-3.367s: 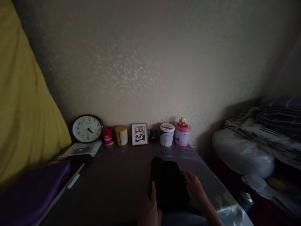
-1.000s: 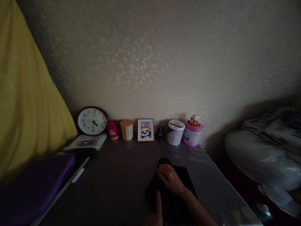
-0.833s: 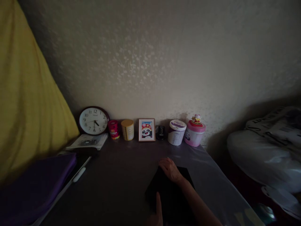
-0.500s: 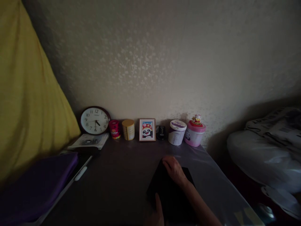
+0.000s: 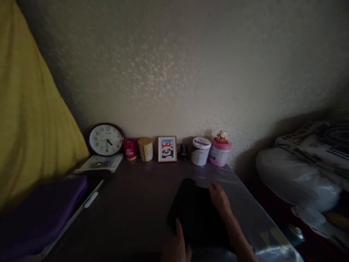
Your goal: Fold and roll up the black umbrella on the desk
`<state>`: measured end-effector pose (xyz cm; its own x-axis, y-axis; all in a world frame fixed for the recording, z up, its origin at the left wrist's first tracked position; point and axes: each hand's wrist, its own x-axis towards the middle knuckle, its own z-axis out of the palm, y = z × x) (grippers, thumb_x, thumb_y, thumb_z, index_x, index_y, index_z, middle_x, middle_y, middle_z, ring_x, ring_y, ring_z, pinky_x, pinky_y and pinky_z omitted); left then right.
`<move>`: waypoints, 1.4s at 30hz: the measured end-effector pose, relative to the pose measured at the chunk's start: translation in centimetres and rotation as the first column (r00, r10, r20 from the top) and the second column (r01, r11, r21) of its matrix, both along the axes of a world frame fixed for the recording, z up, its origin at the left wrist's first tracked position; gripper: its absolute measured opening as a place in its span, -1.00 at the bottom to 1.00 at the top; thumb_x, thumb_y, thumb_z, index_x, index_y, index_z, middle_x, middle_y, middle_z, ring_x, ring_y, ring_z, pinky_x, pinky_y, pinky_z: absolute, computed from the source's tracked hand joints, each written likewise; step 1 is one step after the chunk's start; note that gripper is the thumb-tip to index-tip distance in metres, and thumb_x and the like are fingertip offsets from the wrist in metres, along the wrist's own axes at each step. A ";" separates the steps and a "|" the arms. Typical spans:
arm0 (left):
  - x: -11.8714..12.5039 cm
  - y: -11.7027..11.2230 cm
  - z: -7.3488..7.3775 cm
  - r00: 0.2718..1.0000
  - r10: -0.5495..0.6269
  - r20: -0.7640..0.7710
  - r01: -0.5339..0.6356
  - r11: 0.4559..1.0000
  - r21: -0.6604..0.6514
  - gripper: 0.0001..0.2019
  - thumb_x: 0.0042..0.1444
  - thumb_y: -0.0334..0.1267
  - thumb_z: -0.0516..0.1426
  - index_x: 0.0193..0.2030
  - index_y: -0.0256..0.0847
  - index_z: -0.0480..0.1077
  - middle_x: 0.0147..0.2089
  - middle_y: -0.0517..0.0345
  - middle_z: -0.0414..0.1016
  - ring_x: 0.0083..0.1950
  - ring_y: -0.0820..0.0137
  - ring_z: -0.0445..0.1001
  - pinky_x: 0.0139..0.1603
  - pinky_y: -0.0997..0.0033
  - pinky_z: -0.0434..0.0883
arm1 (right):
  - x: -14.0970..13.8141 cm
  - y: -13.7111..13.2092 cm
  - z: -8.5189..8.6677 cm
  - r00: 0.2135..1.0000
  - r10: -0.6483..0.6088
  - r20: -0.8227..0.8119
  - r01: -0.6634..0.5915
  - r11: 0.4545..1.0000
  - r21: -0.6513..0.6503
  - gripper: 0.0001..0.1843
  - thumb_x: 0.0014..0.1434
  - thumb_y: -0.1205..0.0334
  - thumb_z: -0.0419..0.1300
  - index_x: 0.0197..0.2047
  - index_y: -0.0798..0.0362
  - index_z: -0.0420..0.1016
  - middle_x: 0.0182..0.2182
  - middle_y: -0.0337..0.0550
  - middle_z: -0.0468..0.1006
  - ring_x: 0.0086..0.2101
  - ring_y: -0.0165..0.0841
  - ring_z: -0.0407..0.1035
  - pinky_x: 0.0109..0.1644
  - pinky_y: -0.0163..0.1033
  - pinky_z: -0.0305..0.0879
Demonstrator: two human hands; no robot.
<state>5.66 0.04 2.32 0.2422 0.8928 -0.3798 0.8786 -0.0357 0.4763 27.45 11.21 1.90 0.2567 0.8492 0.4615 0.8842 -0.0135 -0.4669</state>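
A dark black piece that looks like folded cloth (image 5: 200,214) lies on the table in front of me, its far left corner rounded and slightly raised. My right hand (image 5: 219,199) is at its far right corner, fingers bent over the edge and closed on it. At the near left side, my left hand (image 5: 176,244) rests against the cloth with the index finger stretched out and the thumb apart. Dim light hides the folds and the exact kind of the cloth.
Along the wall stand a clock (image 5: 106,139), a pink cup (image 5: 129,149), a yellow-lidded tub (image 5: 145,150), a framed panda picture (image 5: 167,149), a white tub (image 5: 201,152) and a pink tub (image 5: 220,153). A purple case (image 5: 46,214) lies left. Plastic bags (image 5: 294,178) sit right.
My right hand has moved from the cloth's far left corner to its far right corner. The far left corner now looks rounder. The view has shifted slightly.
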 end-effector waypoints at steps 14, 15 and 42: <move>0.2 -0.6 0.1 1.000 -0.003 0.009 0.002 0.998 0.064 -0.33 0.14 -0.28 -0.09 0.28 -0.54 -0.39 -0.07 -0.15 0.45 -0.10 0.28 0.43 -0.13 0.40 0.30 | 0.7 -6.2 0.8 0.927 0.040 -0.374 -0.131 0.966 -0.222 -0.54 -0.02 -0.09 0.00 -0.28 0.10 0.49 -0.36 -0.05 0.58 -0.32 -0.19 0.45 -0.27 -0.20 0.28; 0.2 -0.6 0.1 1.000 0.001 0.011 -0.002 0.998 0.062 -0.33 0.15 -0.28 -0.09 0.28 -0.53 -0.38 -0.07 -0.15 0.45 -0.10 0.27 0.43 -0.13 0.39 0.31 | 0.5 -6.0 0.9 0.923 0.055 -0.380 -0.144 0.967 -0.209 -0.56 -0.03 -0.08 0.02 -0.32 0.09 0.50 -0.39 -0.06 0.58 -0.34 -0.19 0.44 -0.29 -0.21 0.27; 0.3 0.3 3.2 0.998 -0.009 -0.062 0.001 0.993 -0.118 -0.42 0.06 -0.59 -0.24 0.28 -0.51 -0.22 -0.03 -0.32 0.42 0.00 0.18 0.42 -0.02 0.21 0.32 | -11.5 0.3 2.9 0.954 0.236 -0.185 -0.292 0.872 -0.393 -0.67 0.04 0.23 0.12 -0.10 0.15 0.40 -0.32 -0.03 0.58 -0.22 -0.24 0.44 -0.21 -0.27 0.24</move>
